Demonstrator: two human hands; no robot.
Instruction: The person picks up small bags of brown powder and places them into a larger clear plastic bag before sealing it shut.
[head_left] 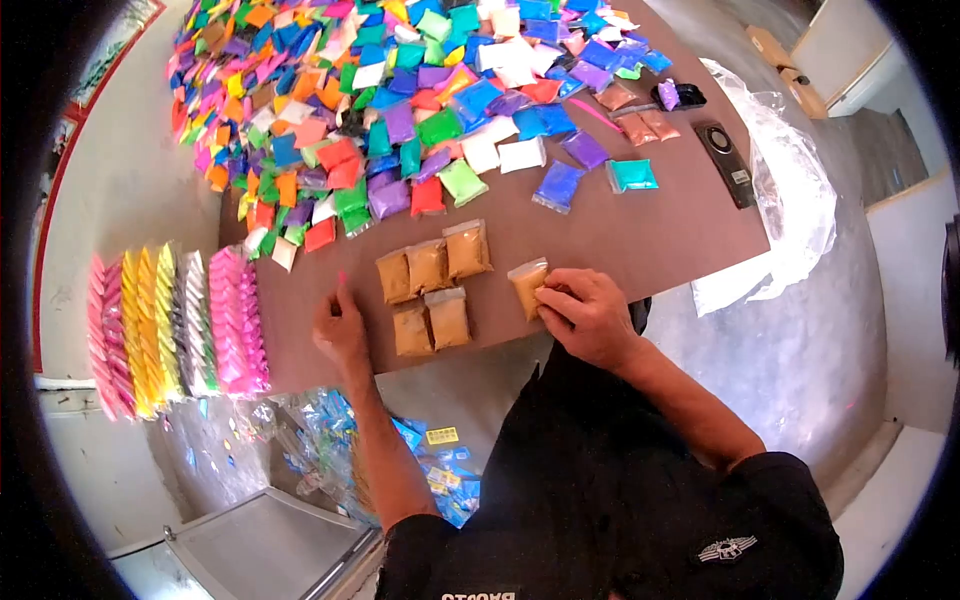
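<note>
Clearly tan powder packet (527,283), right hand (588,318) gripping

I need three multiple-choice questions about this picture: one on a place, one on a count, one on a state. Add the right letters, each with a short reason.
1. Where do the upright rows of pink and yellow plastic packets stand?
A. far left, beyond the left hand
B. beside the clear plastic sheet
C. inside the loose pile

2. How many small tan powder packets lie grouped between the hands, untouched?
A. three
B. five
C. eight

3. What does the right hand do?
A. hovers empty
B. its fingers pinch a sixth tan packet on the brown table
C. lies flat on a blue packet

Answers: 1 A, the rows sit at the picture's left edge; 2 B, three above, two below; 3 B, the fingers close on the packet's edge.
</note>
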